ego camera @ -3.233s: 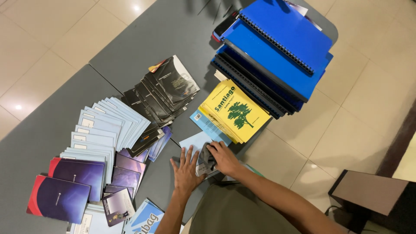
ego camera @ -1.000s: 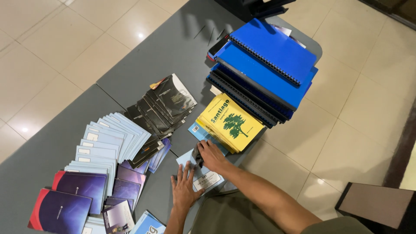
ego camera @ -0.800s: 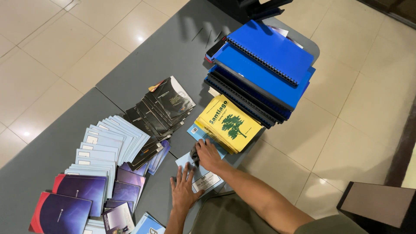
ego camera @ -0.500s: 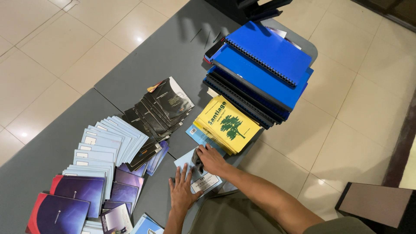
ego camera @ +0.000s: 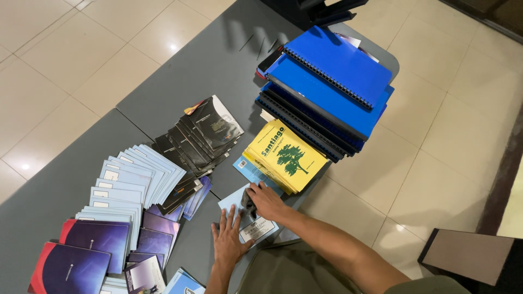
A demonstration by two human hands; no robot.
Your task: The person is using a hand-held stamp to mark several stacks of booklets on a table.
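Our left hand lies flat with its fingers spread open, pressing the near edge of a small light-blue booklet on the grey surface. Our right hand rests on the same booklet, fingers curled loosely over its top, gripping nothing that we can make out. The booklet sits at the surface's near edge, just below a yellow book with a green tree. A stack of blue spiral-bound folders lies beyond; fanned pale-blue booklets spread to the left.
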